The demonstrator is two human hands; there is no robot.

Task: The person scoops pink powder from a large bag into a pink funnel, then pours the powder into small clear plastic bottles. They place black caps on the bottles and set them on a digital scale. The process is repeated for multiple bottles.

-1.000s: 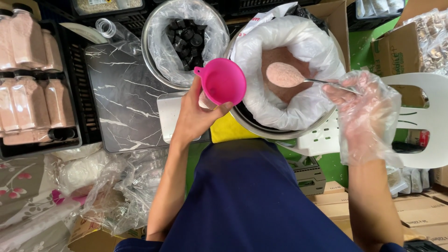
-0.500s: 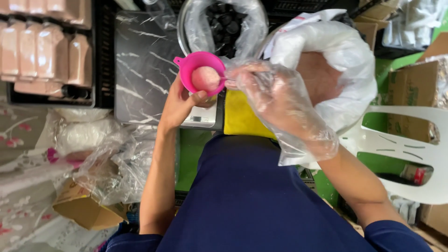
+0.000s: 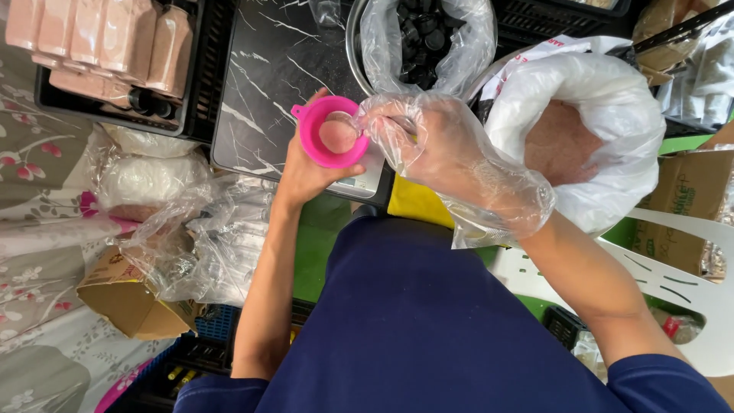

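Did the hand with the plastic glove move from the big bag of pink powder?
Yes. The gloved right hand has moved left, away from the white bag of pink powder, and is now at the pink funnel.

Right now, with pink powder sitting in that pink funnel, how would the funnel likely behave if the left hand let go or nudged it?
The pink funnel looks like thin rigid plastic, so probably stiff and light. Loaded with powder up top, it would likely tip and spill without the left hand steadying it. The gloved right hand sits at its rim, so a bump seems easy.
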